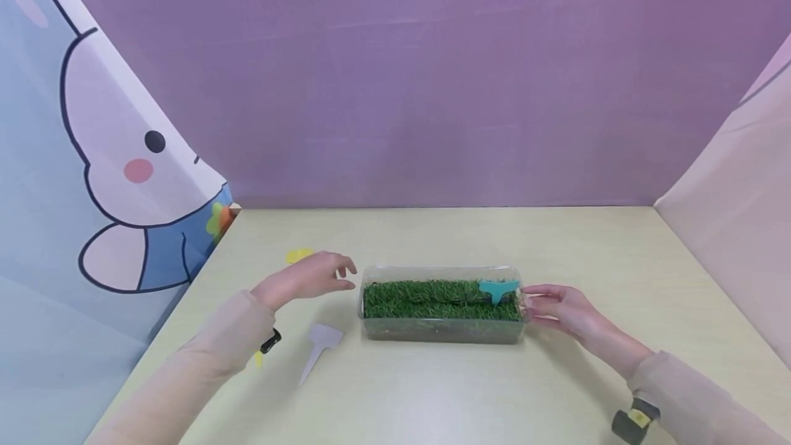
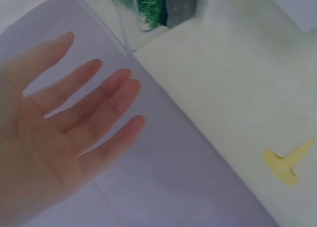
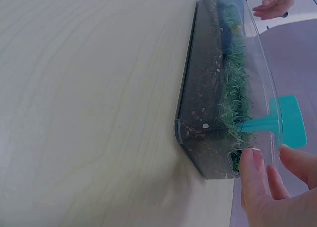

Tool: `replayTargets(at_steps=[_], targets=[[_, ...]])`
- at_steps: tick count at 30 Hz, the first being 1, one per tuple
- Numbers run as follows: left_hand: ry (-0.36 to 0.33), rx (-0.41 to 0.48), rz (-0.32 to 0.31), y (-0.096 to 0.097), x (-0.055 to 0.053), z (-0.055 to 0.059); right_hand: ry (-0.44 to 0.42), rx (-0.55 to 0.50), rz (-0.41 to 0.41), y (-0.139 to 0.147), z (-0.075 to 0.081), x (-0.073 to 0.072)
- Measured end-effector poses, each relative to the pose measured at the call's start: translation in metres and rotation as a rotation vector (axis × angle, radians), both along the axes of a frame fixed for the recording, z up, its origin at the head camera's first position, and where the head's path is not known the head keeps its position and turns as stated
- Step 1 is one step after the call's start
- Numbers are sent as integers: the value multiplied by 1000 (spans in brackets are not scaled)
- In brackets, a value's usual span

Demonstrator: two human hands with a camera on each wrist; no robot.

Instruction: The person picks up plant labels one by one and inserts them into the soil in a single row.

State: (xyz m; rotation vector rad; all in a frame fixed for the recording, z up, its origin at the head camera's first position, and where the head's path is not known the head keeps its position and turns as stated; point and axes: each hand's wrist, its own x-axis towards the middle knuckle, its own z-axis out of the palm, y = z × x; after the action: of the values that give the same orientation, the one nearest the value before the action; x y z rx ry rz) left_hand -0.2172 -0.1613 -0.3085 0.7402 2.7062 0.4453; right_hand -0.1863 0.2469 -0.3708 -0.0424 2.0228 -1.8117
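Observation:
A clear plastic box (image 1: pixel 441 332) sits mid-table, holding dark soil and strips of artificial grass (image 1: pixel 426 301). A teal T-shaped plant label (image 1: pixel 497 288) stands in its right part, its broad head above the grass. At the box's right end is my right hand (image 1: pixel 568 311), fingertips right at the wall and rim in the right wrist view. My left hand (image 1: pixel 312 277) hovers off the left end with loosely bent fingers, nothing in it. A pale lilac plant label (image 1: pixel 321 345) lies on the table below that hand.
On the table (image 1: pixel 445 397), a yellow plant label (image 1: pixel 299 255) lies behind my left hand, partly hidden. Another yellow piece (image 1: pixel 258 360) shows beside the left sleeve. Purple cloth (image 1: pixel 445 88) hangs behind the table, and a blue cartoon cloth (image 1: pixel 37 246) at the left.

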Motion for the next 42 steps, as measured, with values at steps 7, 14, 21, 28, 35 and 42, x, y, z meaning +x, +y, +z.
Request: replayTargets(at_steps=[7, 14, 21, 28, 35, 42], targets=[[-9, 16, -25, -15, 4, -13, -1, -1, -1, 0, 1, 0], [-42, 44, -41, -22, 9, -23, -3, -1, -4, 0, 0, 0], [-91, 32, -91, -27, 11, -33, -3, 5, 0, 0, 0, 0], [-150, 9, -85, -31, 16, -43, -2, 3, 4, 0, 0, 0], [-121, -1, -81, -36, 19, -52, 4, 9, -3, -1, -1, 0], [-82, -73, -76, -37, 21, -58, 2, 4, -4, -1, -1, 0]])
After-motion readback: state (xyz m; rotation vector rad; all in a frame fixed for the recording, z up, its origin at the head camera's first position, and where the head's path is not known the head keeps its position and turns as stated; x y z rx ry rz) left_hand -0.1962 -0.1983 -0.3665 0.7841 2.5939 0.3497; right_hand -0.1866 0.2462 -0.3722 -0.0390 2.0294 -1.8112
